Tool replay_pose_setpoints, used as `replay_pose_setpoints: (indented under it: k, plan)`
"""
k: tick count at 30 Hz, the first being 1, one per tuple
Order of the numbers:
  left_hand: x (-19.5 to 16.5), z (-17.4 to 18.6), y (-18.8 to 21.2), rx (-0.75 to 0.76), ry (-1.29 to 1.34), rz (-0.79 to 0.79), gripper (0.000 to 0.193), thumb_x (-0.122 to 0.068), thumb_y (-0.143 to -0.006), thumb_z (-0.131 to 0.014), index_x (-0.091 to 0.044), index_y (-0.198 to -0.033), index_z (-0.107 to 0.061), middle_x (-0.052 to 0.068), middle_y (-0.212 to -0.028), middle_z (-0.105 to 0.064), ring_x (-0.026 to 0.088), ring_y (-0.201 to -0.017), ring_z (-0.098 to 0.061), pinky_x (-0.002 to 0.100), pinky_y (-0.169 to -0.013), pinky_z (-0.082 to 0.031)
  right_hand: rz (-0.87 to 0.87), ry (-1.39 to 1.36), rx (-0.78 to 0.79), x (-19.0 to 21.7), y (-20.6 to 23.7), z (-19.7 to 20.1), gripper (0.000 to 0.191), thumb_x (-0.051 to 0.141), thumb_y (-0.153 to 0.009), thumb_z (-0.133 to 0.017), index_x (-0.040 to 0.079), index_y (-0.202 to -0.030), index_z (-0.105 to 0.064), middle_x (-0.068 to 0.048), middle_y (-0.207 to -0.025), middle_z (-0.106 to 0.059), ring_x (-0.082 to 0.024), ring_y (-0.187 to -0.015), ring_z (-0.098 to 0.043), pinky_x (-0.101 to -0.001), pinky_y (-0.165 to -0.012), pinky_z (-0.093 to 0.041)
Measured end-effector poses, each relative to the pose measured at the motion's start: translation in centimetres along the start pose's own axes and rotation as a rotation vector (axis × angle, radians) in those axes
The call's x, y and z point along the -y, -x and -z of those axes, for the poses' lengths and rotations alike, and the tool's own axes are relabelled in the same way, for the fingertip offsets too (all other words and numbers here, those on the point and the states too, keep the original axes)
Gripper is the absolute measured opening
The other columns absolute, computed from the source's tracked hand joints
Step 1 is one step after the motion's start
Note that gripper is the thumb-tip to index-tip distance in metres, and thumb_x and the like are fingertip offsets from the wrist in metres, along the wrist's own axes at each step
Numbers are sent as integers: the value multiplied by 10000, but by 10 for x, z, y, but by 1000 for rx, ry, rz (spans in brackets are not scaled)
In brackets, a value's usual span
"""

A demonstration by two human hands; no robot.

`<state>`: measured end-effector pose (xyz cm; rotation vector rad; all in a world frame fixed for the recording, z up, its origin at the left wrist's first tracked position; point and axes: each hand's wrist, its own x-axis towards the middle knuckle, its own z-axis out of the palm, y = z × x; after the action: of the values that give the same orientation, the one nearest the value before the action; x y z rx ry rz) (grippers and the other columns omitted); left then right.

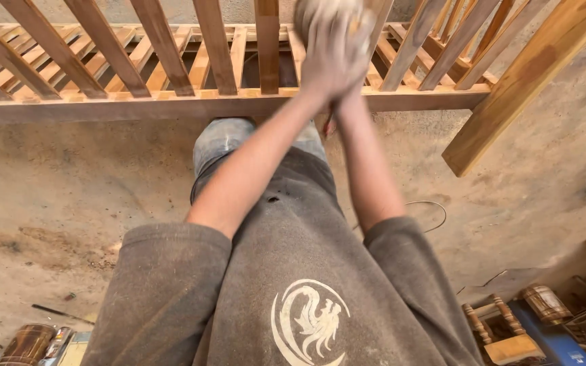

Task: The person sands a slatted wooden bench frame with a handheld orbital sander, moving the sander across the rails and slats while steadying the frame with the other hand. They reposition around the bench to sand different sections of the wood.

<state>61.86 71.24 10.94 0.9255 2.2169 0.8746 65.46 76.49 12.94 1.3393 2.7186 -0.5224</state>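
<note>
Dust-grey, both hands, blurred at top centre of the frame. Left hand [330, 57] raised and laid over the right hand [350, 41], the two pressed together around a pale rounded lump [323, 10], perhaps a wad of cloth or a sanding pad; too smeared to name. Fingers seemingly curled closed about it, though how tightly cannot be told. Held high against the slatted wooden frame [171, 102], apparently so that both arms can bear on one slat [267, 47] at once. Below, forearms converging from the grey shirt [293, 271], a jeans-clad knee [225, 139] close under the rail. Further out, dusty concrete floor [69, 203], a loose wire [432, 210] right of centre, small wooden chair pieces [503, 332] at lower right, tins [28, 342] at lower left.
</note>
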Motion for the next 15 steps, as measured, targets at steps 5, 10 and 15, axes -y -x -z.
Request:
replay_pose_setpoints:
  k: [5, 10, 15]
  plan:
    - [13, -8, 71, 57, 72, -1, 903, -388, -752, -769, -218, -1520, -327, 153, -1533, -366, 453, -1458, -360, 550, -1148, -445, -11, -10, -7, 1, 70, -19, 482, 262, -1065, -498, 87, -1500, -383, -171, -1369, -488, -297, -1138, -549, -461, -874, -511]
    - [13, -17, 45, 179, -10, 115, 880, -453, -816, -743, -236, -1533, -283, 170, -1552, -314, 440, -1481, -307, 530, -983, -549, -6, -27, -6, -11, 49, -26, 480, 262, -1066, -494, 90, -1501, -382, -170, -1379, -483, -298, -1157, -540, -465, -889, -508]
    - [-6, -11, -29, 71, -102, 163, 700, -560, -813, -676, -81, -1310, -560, 216, -1218, -609, 383, -1136, -614, 502, -827, -590, -3, -30, 27, -18, -14, -12, 479, 262, -1067, -490, 92, -1501, -381, -169, -1389, -479, -300, -1176, -532, -469, -904, -504]
